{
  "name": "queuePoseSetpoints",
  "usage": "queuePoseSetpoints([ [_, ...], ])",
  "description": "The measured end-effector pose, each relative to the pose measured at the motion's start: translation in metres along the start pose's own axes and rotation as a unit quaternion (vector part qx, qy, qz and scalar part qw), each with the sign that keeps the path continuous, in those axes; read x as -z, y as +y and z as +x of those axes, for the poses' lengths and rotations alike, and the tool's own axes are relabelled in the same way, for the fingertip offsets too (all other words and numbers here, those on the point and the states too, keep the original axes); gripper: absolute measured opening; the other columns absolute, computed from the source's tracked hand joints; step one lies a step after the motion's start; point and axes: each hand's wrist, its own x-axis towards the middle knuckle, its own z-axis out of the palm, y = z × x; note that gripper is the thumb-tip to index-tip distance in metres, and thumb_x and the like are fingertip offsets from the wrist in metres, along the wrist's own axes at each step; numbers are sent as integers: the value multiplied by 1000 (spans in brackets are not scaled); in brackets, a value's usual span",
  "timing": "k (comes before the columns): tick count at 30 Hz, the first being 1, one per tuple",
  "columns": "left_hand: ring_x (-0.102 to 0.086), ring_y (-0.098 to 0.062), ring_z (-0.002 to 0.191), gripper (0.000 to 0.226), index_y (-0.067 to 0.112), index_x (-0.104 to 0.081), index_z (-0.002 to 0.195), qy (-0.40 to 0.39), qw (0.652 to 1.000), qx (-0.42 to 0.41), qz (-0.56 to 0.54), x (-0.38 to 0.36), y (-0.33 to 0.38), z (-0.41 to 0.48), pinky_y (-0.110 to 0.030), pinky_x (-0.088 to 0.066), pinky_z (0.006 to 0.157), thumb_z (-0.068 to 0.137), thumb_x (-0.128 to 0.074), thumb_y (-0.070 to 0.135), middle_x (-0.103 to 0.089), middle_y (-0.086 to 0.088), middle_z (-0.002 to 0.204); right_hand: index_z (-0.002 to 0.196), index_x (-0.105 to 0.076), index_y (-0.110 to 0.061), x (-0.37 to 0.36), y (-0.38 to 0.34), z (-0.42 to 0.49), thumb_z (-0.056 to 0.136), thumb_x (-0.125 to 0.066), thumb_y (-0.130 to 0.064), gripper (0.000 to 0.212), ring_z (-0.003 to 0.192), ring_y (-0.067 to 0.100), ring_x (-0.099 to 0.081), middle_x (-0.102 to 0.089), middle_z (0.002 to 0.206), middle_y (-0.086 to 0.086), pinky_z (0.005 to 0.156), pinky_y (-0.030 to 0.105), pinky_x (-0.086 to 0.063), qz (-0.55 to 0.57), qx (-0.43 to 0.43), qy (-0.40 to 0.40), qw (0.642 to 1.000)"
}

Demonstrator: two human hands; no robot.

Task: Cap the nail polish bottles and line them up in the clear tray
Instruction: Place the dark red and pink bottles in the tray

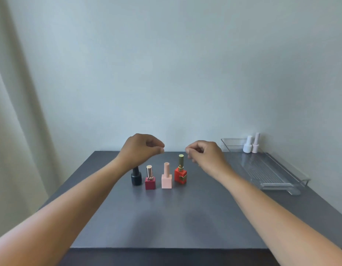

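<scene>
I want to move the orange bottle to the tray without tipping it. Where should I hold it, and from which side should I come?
Probably best to grip the orange bottle by its square body, not the tall gold cap: it stands upright and the flat sides are low and wide. Come from the right with the right hand, since the pink bottle stands close on its left and the tray lies to the right.

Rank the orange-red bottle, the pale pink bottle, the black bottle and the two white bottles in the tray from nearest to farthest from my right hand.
From the right hand:
1. Orange-red bottle, just below and left of it.
2. Pale pink bottle, one place further left.
3. White bottles, at the far end of the clear tray, to the right.
4. Black bottle, left end of the row.
</scene>
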Motion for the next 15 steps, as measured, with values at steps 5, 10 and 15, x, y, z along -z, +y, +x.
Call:
queuePoseSetpoints([
  [5, -65, -4, 91, 24, 32, -73, 101, -21, 998, 42, 34, 1, -32, -14, -19, -49, 72, 78, -79, 33, -69, 15, 92, 91, -68, -28, -33, 5, 0, 84, -69, -34, 9, 71, 12, -66, -69, 81, -4, 68, 25, -50, -42, -21, -47, 998],
  [10, -64, -5, 89, 34, 28, -73, 106, -38, 995, 63, 72, -8, -47, -17, -24, -50, 75, 73, -81, 34, -70, 13, 93, 114, -63, -25, -57, 10, 0, 83, -66, -46, 38, 70, 13, -62, -66, 83, -4, 66, 26, -44, -95, -45, -92, 990],
  [15, -65, -6, 90, 23, 27, -75, 95, -35, 992, 64, 102, -13, -49, -17, -29, -56, 78, 74, -80, 30, -68, 20, 85, 92, -69, -25, -68, 11, -1, 85, -65, -39, 17, 69, 7, -59, -73, 85, -7, 62, 25, -43, -105, -45, -88, 990],
])
